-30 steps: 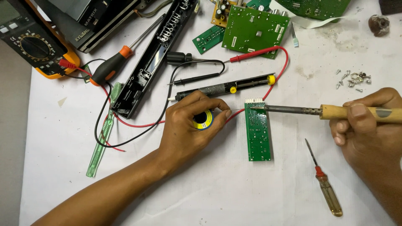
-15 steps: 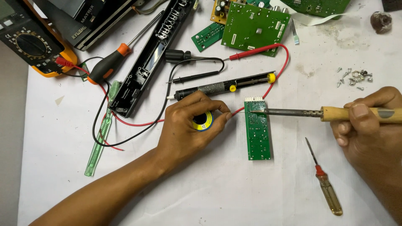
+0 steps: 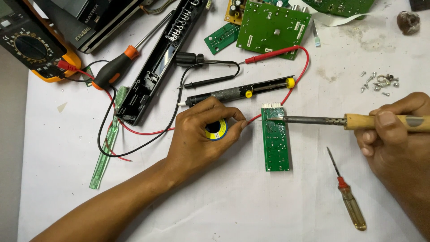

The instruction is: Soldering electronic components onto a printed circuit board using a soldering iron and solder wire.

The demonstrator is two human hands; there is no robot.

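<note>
My left hand (image 3: 204, 132) is closed around a small spool of solder wire (image 3: 217, 130) with a blue and yellow core, and a thin strand runs from my fingertips toward the top of a narrow green circuit board (image 3: 275, 143) lying on the white table. My right hand (image 3: 394, 134) grips the wooden handle of a soldering iron (image 3: 313, 119). The iron's metal tip rests on the top end of the board, beside its white connector, meeting the solder strand there.
A desoldering pump (image 3: 237, 93) lies just above my left hand. Red and black probe leads (image 3: 268, 54) run to a multimeter (image 3: 33, 45) at top left. An orange-handled screwdriver (image 3: 116, 69), a black casing (image 3: 163, 58), larger green boards (image 3: 273, 27), loose screws (image 3: 380, 83) and a small yellow screwdriver (image 3: 349, 201) surround the work.
Both hands have stayed nearly still. The iron tip remains on the top end of the narrow board, with the solder strand held against it.
</note>
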